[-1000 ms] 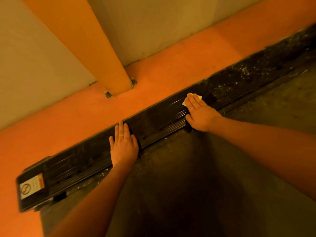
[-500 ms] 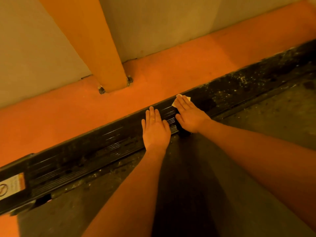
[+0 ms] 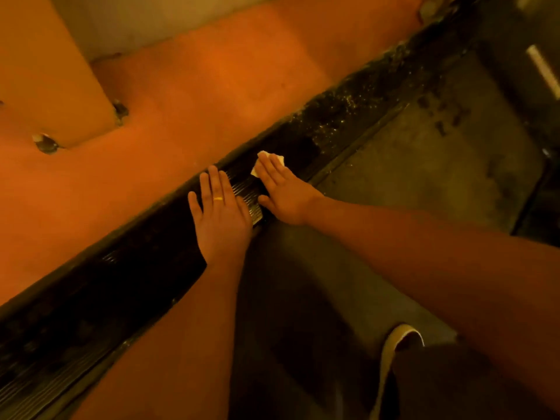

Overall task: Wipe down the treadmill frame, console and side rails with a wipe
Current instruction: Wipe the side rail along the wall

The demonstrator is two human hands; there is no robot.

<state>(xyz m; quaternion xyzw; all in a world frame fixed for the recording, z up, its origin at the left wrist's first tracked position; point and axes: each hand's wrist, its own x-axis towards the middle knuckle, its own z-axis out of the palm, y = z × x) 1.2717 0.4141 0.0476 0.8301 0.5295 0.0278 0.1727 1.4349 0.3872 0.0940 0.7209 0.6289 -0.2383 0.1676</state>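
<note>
Your right hand [image 3: 283, 192] presses the wipe [image 3: 266, 155] flat under straight fingers on the side rail [image 3: 348, 116], just above centre. Your left hand [image 3: 221, 213], at its 8 o'clock, lies flat on the ribbed rail, its grip wide and holding nothing. Press evenly and draw the wipe toward 2 o'clock, where pale grit speckles the rail. The orange floor [image 3: 212, 86] runs along at 11 o'clock, and the grey belt [image 3: 424, 165] at 3 o'clock.

One left hand [image 3: 222, 219], one right hand [image 3: 285, 192], one wipe [image 3: 265, 154], one side rail [image 3: 136, 277], one ring [image 3: 218, 198]
</note>
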